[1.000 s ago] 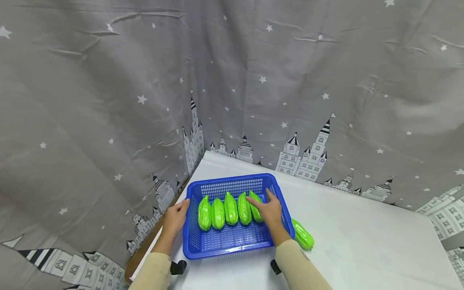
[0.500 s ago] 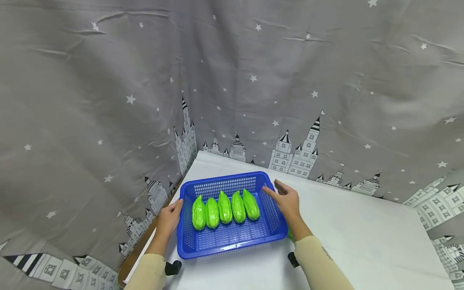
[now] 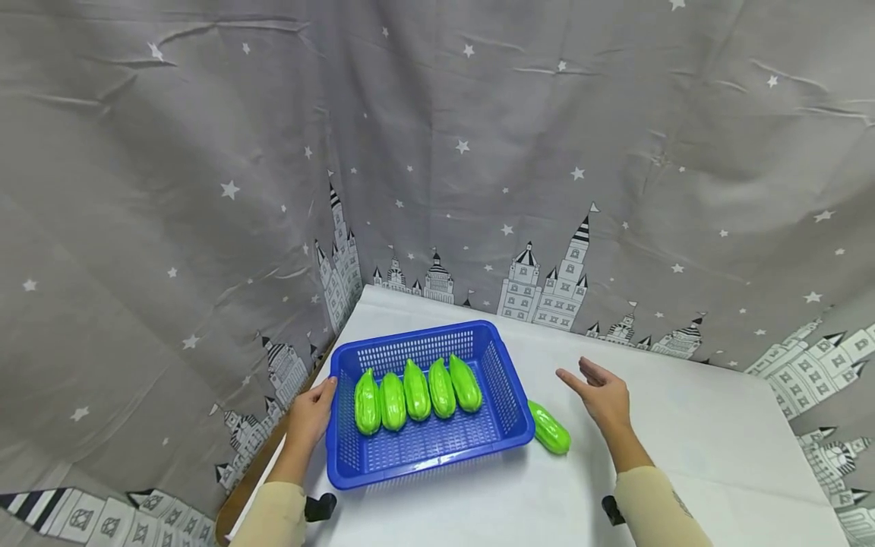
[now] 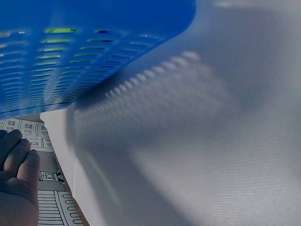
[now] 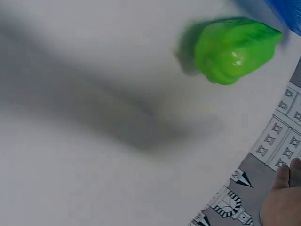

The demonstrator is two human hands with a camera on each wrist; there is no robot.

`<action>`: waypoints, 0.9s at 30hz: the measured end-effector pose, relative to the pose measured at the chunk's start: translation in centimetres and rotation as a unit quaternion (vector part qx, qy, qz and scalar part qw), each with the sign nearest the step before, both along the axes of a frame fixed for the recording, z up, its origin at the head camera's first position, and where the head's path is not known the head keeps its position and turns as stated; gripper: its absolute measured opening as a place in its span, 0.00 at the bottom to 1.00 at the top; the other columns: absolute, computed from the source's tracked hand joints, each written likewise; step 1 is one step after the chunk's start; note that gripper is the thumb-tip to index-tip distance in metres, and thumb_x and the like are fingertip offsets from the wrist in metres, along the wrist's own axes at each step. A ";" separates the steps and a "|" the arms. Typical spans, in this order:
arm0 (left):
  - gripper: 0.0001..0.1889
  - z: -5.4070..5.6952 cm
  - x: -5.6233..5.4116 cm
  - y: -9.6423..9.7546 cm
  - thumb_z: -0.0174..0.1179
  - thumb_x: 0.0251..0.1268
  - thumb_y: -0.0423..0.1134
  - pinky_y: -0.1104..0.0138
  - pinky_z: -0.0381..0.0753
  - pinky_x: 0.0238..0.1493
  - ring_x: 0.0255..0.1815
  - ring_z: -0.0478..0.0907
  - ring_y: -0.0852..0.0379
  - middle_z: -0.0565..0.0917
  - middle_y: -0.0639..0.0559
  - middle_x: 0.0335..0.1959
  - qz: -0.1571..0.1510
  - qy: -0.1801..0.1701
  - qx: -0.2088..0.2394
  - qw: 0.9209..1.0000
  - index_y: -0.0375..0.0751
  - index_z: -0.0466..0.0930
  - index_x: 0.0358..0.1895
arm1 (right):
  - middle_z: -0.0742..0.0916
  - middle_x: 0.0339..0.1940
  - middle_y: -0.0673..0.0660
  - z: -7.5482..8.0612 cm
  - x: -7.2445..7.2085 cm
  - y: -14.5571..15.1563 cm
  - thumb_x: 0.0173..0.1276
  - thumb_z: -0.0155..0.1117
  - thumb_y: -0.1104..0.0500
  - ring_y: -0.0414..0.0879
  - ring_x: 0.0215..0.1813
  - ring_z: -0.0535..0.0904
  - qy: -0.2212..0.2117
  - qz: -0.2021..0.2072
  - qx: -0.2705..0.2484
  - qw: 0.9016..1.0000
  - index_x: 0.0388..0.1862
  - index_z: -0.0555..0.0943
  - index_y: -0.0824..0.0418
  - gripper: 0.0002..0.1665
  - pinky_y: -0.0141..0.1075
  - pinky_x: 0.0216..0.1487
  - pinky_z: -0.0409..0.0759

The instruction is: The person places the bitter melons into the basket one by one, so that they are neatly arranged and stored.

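Five would-be identical shapes aside, several glossy, ridged bright-green gourds (image 3: 418,390) lie side by side in the blue plastic basket (image 3: 437,448). My left hand (image 3: 311,414) holds the basket's left rim, thumb at its edge. In the left wrist view, the left hand's fingers (image 4: 21,160) show below the slotted basket wall (image 4: 51,56). My right hand (image 3: 603,395) is to the right of the basket, fingers spread and nothing in them. Between that hand and the basket, another green gourd (image 3: 549,429) lies on the white table; its upper end is close against the basket's right side.
The white table (image 3: 697,456) extends to the right. Behind and left hangs a grey curtain (image 3: 424,152) printed with stars and castles. A brown table edge (image 3: 239,497) runs along the left.
My right hand has lifted away from the rightmost gourd in the basket and moved right, past the rim. My left hand has stayed at the left rim. The head view has turned slightly right.
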State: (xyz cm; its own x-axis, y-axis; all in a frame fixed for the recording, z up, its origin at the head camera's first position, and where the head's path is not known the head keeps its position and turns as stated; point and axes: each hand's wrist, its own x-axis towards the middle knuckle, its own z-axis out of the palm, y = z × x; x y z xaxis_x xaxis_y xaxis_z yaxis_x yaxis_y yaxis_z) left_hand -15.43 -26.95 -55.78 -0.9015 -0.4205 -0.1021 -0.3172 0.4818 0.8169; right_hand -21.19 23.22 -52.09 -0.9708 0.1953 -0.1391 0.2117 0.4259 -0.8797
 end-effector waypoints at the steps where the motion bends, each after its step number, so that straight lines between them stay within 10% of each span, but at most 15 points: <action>1: 0.38 0.0 0.0 0.0 0.46 0.75 0.67 0.41 0.61 0.69 0.70 0.66 0.33 0.71 0.35 0.68 0.000 0.000 -0.001 1.000 0.38 0.72 0.70 | 0.75 0.72 0.64 -0.4 0.3 0.1 0.55 0.74 0.30 0.59 0.73 0.68 -0.003 0.008 0.007 1.000 0.73 0.70 0.65 0.58 0.49 0.69 0.70; 13: 0.38 0.1 0.1 0.1 0.45 0.74 0.68 0.40 0.62 0.69 0.70 0.67 0.33 0.72 0.35 0.68 0.002 -0.009 0.007 1.000 0.40 0.72 0.71 | 0.82 0.61 0.68 -7.3 4.6 -0.8 0.51 0.84 0.48 0.68 0.66 0.74 -0.019 0.101 0.094 0.990 0.62 0.81 0.65 0.42 0.58 0.65 0.71; 27: 0.37 -0.1 0.0 0.1 0.46 0.75 0.66 0.41 0.63 0.69 0.69 0.67 0.33 0.73 0.35 0.67 0.001 0.002 0.009 1.000 0.39 0.72 0.70 | 0.79 0.64 0.70 -5.4 3.4 0.5 0.57 0.80 0.48 0.69 0.67 0.71 -0.050 0.092 0.103 0.989 0.64 0.79 0.67 0.41 0.61 0.66 0.68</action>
